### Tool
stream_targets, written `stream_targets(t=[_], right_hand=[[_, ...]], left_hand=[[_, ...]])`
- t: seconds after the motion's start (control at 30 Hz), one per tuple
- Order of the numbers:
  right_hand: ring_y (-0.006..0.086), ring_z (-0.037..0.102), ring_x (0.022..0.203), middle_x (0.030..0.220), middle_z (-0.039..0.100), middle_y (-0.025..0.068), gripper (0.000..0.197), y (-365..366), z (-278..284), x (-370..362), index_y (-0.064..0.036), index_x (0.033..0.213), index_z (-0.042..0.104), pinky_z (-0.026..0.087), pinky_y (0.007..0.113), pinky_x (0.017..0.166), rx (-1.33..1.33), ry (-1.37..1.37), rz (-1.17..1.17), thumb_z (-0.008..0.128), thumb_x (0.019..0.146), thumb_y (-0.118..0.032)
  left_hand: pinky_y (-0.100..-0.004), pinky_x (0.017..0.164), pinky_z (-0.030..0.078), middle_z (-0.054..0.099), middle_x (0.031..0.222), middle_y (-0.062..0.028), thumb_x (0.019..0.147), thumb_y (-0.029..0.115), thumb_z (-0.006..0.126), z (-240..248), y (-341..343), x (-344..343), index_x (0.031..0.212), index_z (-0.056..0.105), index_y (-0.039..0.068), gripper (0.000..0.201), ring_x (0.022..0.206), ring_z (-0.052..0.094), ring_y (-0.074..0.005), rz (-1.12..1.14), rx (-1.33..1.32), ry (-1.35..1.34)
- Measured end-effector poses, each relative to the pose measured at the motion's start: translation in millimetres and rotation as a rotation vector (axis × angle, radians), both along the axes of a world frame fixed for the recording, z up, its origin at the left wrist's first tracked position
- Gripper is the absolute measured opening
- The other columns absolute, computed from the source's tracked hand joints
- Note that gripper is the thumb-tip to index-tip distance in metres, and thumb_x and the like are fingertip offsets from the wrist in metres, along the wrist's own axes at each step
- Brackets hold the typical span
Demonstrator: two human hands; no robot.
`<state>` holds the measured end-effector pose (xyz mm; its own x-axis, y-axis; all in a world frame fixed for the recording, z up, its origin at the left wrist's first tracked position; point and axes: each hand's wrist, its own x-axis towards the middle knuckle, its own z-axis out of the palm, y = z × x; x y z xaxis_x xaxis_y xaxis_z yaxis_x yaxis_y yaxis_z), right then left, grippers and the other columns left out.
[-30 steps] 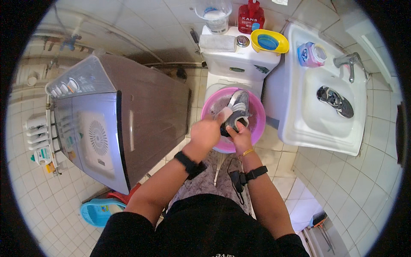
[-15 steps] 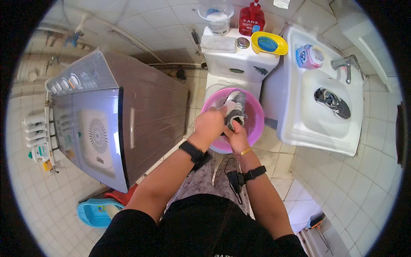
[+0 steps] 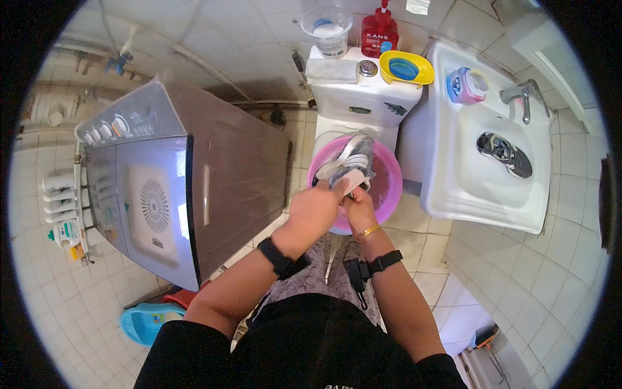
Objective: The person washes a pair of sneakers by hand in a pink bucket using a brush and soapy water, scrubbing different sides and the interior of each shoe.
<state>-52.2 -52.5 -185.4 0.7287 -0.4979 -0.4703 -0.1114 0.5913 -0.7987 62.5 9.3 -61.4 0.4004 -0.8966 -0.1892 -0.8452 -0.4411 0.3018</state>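
Observation:
A wet grey and white sneaker (image 3: 358,153) rests tilted over a pink basin (image 3: 391,206), its toe toward the toilet. My right hand (image 3: 361,210) is closed on the heel end, near the shoe's opening. From the closed fingers of my left hand (image 3: 315,216) sticks out a small pale oblong thing (image 3: 353,181), held against the shoe near its opening. It may be a brush; its underside is hidden. Reddish, cloudy water (image 3: 383,176) shows in the basin around the shoe.
Behind the basin stands a toilet tank with a grey cloth (image 3: 332,71), red pump bottle (image 3: 380,34) and yellow dish (image 3: 422,63). At right, a white sink (image 3: 447,188) holds a dark sneaker (image 3: 505,154) and a tub (image 3: 466,86). A washing machine (image 3: 236,162) stands left.
My left hand has moved down with the pale thing, from the shoe's laces toward its opening. The shoe has shifted slightly and its toe shows more.

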Motion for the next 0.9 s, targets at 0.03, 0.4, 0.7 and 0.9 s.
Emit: stream_targets(t=[0.03, 0.4, 0.7, 0.9], right_hand=[[0.0094, 0.062, 0.1, 0.114, 0.066, -0.0011, 0.031, -3, -5, -4, -0.0074, 0.123, 0.063, 0.052, 0.024, 0.078, -0.02, 0.076, -0.009, 0.056, 0.096, 0.004], [0.0184, 0.058, 0.118, 0.141, 0.052, 0.0084, 0.056, -15, 22, 2, 0.0036, 0.147, 0.041, 0.055, 0.033, 0.091, 0.261, 0.095, -0.055, 0.064, 0.098, -0.012], [0.0189, 0.057, 0.12, 0.148, 0.047, 0.014, 0.063, -4, 36, 13, 0.0059, 0.151, 0.035, 0.056, 0.034, 0.088, 0.218, 0.146, -0.117, 0.065, 0.098, -0.01], [0.0136, 0.06, 0.109, 0.142, 0.052, 0.0116, 0.06, 1, 31, 17, 0.0037, 0.152, 0.034, 0.054, 0.036, 0.09, 0.197, 0.124, -0.131, 0.061, 0.1, -0.012]], left_hand=[[-0.0448, 0.056, 0.055, 0.063, 0.088, -0.0146, 0.086, 0.019, 0.064, 0, 7, -5, 0.129, 0.064, 0.02, 0.042, 0.066, 0.069, -0.0344, -0.011, -0.003, 0.002], [-0.0429, 0.052, 0.054, 0.064, 0.084, -0.0142, 0.085, 0.011, 0.059, -3, 25, 2, 0.128, 0.065, 0.019, 0.044, 0.063, 0.069, -0.0334, 0.111, -0.005, -0.106], [-0.044, 0.06, 0.057, 0.068, 0.09, -0.0161, 0.086, 0.011, 0.059, -7, -13, 38, 0.117, 0.068, 0.017, 0.033, 0.072, 0.071, -0.0348, 0.052, 0.152, -0.089], [-0.0446, 0.058, 0.056, 0.067, 0.09, -0.0163, 0.087, 0.013, 0.059, -13, -9, 38, 0.129, 0.065, 0.021, 0.043, 0.071, 0.071, -0.0346, 0.119, 0.115, -0.132]])
